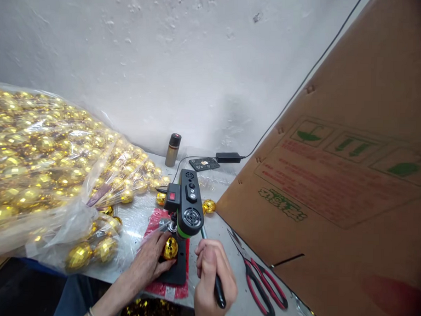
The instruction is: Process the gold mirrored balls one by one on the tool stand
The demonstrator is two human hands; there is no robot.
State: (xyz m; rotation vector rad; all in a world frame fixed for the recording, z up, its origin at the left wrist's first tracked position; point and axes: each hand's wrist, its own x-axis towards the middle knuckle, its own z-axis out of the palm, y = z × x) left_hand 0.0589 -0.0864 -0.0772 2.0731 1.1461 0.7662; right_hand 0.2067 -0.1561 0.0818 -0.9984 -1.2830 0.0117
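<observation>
My left hand (156, 257) is closed around a gold mirror-faceted ball (170, 248), fingers at its left side and thumb along its near side. That ball rests on the black base plate (174, 275) of a small black bench machine (191, 203), under its head. The machine has round grilles on top and a red switch (172, 196). My right hand (215, 278) is wrapped around a lever handle (220, 292); its black end pokes out below my fist and its metal rod reaches toward the machine. What sits between ball and machine head is hidden.
A big clear bag of gold balls (41, 166) fills the left. Red-handled scissors (261, 282) lie near a tall cardboard box (334, 180) at right. Behind stand a bottle (172, 149), a black panel (204, 163) and a power adapter (228, 157). Loose gold balls (209, 206) flank the machine.
</observation>
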